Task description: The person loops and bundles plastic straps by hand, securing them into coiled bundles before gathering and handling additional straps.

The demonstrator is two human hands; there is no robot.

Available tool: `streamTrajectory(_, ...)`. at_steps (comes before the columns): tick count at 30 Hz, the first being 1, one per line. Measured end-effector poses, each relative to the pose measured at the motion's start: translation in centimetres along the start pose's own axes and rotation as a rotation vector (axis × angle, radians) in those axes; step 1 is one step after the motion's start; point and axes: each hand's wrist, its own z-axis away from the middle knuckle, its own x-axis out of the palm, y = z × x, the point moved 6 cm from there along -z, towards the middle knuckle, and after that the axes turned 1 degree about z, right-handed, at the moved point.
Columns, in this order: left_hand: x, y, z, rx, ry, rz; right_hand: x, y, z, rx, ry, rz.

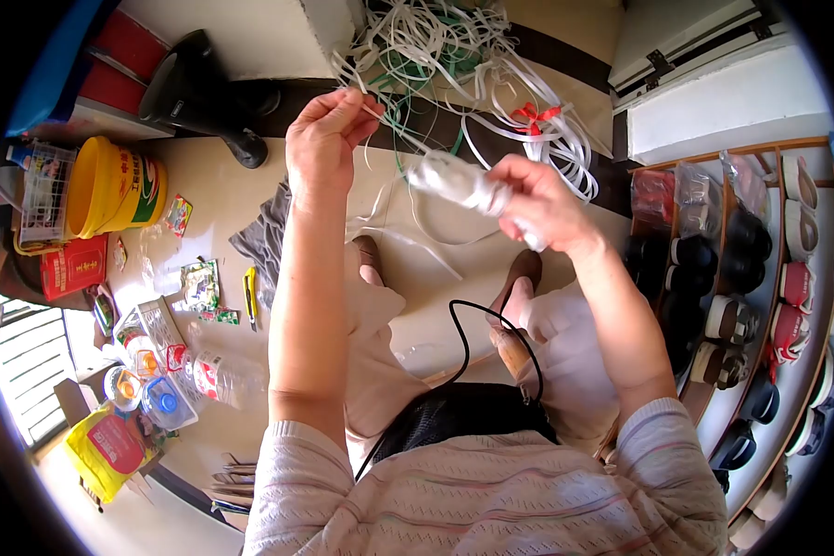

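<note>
My left hand (pixel 334 139) is closed, pinching a thin pale strip (pixel 378 112) between thumb and fingers. The strip runs down to the right toward a whitish, blurred bundle (pixel 452 182). Fingers of my right hand (pixel 539 206) wrap round the right end of this bundle; motion blur hides its details. Just beyond both hands lies a tangle of white and green strips (pixel 435 46), with a red tie (pixel 535 118) round some white loops. Below the hands, a few loose pale strips (pixel 417 238) are on the floor near my feet.
At the left are a yellow bucket (pixel 111 188), black boots (pixel 190 93), a yellow cutter (pixel 250 298), plastic bottles (pixel 215 375) and a yellow bag (pixel 108 447). A dark cloth (pixel 267 232) lies beside my left forearm. Shoe shelves (pixel 746 371) stand at the right.
</note>
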Motion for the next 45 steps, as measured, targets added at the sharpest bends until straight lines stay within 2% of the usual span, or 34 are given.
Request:
streamTrajectory(1, -0.2, 0.2, 0.0, 0.01, 0.006, 0.009, -0.2, -0.4, -0.1, 0.017, 0.025, -0.126)
streamTrajectory(3, -0.5, 0.5, -0.2, 0.023, 0.012, 0.024, 0.0, 0.4, -0.4, 0.087, -0.068, -0.289)
streamTrajectory(9, -1.1, 1.2, -0.6, 0.078, -0.001, 0.045, 0.2, 0.4, -0.4, 0.104, -0.056, -0.284)
streamTrajectory(12, -1.1, 1.1, -0.5, 0.082, 0.013, 0.056, -0.2, 0.2, 0.1, 0.08, 0.015, -0.338)
streamTrajectory(15, -1.2, 1.1, -0.5, 0.101, 0.017, 0.082, -0.1, -0.9, 0.7, -0.039, -0.008, -0.478)
streamTrajectory(19, -1.5, 1.4, -0.9, 0.123, 0.015, 0.122, -0.1, -1.9, 1.1, -0.137, -0.16, -0.627)
streamTrajectory(23, 0.0, 1.5, -0.6, 0.141, -0.053, 0.167, -1.1, -0.1, 0.4, -0.054, 0.01, -0.447)
streamTrajectory(27, 2.3, -0.8, 0.6, -0.027, -0.156, 0.093, -1.8, -0.3, 0.0, -0.061, 0.109, -0.542)
streamTrajectory(28, 3.1, -1.5, 1.0, -0.064, -0.272, -0.005, -1.8, -0.1, -0.2, -0.062, 0.079, -0.559)
streamTrajectory(31, 4.5, -4.2, 2.4, -0.218, -0.278, -0.012, -1.3, 0.1, -0.2, -0.033, 0.074, -0.606)
streamTrajectory(33, 6.0, -4.6, 3.3, -0.243, -0.42, 0.009, -0.6, -0.1, -0.1, 0.029, 0.059, -0.566)
streamTrajectory(34, 6.3, -4.3, 3.5, -0.215, -0.395, 0.051, -0.1, -0.2, -0.1, 0.06, 0.048, -0.544)
streamTrajectory(37, 4.8, -2.9, 2.3, -0.114, -0.219, -0.172, -1.8, -0.1, 0.2, 0.032, 0.19, -0.279)
streamTrajectory(38, 4.6, -1.3, 2.5, -0.013, -0.154, -0.218, -2.8, -0.3, 0.6, 0.003, 0.249, -0.138)
streamTrajectory(40, 3.7, 0.1, 2.5, 0.097, -0.036, -0.199, -4.1, -1.1, 2.1, 0.011, 0.325, 0.147)
streamTrajectory(43, 3.4, -1.1, 2.4, 0.128, 0.035, -0.321, -3.7, -3.4, 6.8, 0.066, 0.367, 0.64)
streamTrajectory(45, 3.8, -0.7, 2.6, 0.155, 0.076, -0.594, -4.7, -2.9, 11.0, -0.053, 0.312, 0.986)
